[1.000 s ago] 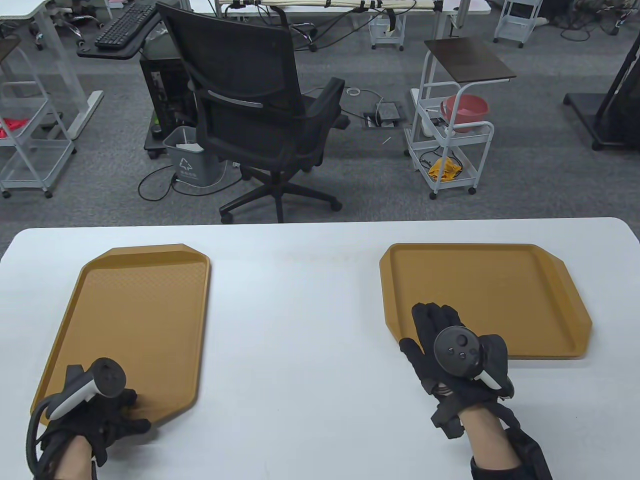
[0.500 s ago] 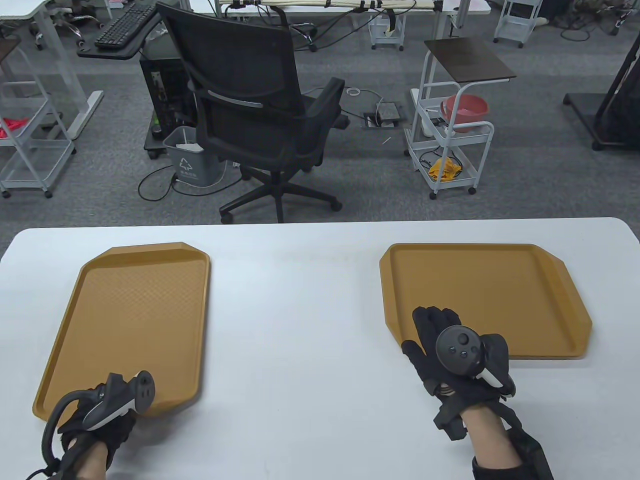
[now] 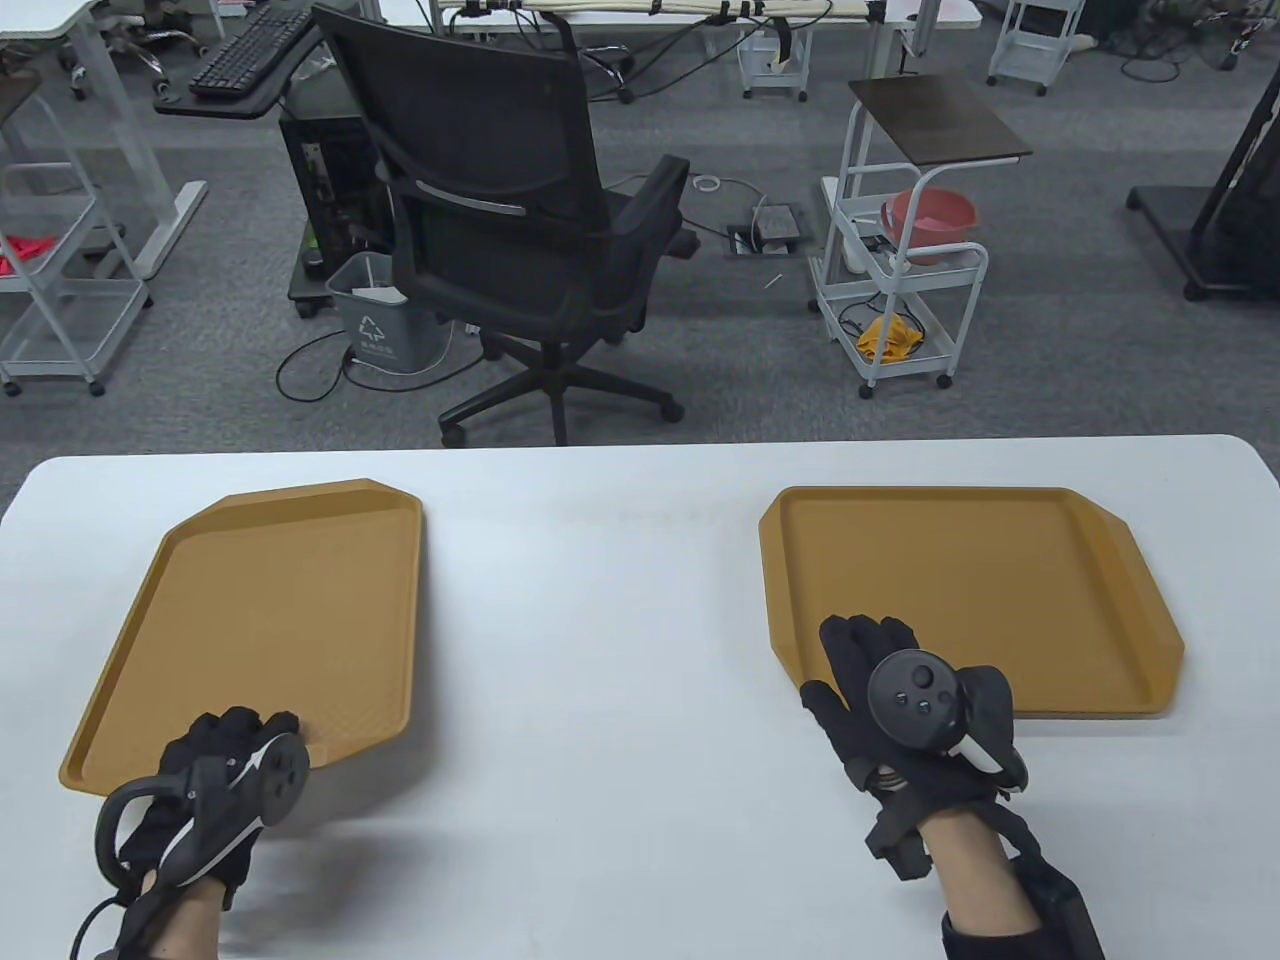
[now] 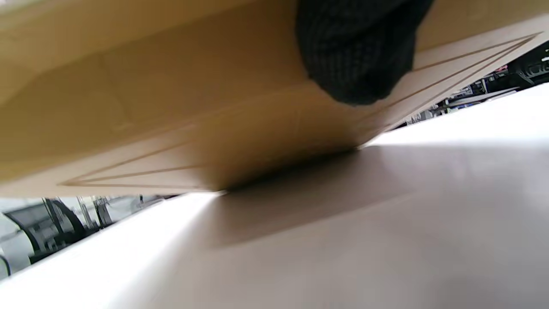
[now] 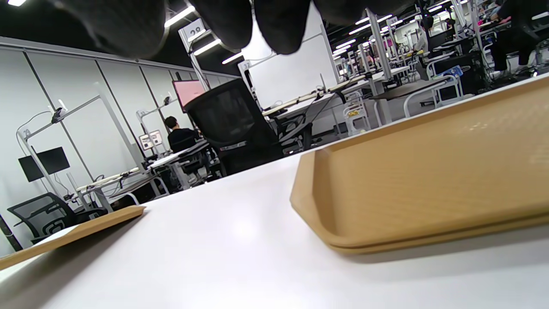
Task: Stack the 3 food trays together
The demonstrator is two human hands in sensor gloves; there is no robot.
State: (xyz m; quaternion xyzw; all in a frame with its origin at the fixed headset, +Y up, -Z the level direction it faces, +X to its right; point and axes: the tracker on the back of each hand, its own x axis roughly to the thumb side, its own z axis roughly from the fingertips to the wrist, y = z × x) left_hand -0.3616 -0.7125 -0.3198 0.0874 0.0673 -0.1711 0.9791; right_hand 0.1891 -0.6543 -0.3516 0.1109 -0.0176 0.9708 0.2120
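A tan food tray (image 3: pixel 270 610) lies at the table's left. My left hand (image 3: pixel 235 740) grips its near edge, fingers on top, and holds that end raised; a shadow shows beneath. The left wrist view shows the tray's underside (image 4: pixel 150 107) tilted off the table, with one gloved finger (image 4: pixel 356 51) against it. A second tan tray (image 3: pixel 960 590) lies flat at the right; in the right wrist view (image 5: pixel 429 180) its rim shows a double edge, like two nested trays. My right hand (image 3: pixel 870 660) lies open over its near left corner and grips nothing.
The white table (image 3: pixel 600 620) spreads between the two trays. A black office chair (image 3: pixel 510 200) stands beyond the far edge, with a white cart (image 3: pixel 900 290) to its right. The left tray also shows low in the right wrist view (image 5: pixel 73 234).
My left hand turned and slid onto the left tray's near edge, took hold and lifted that end; the tray tilted and shifted slightly. My right hand stayed put.
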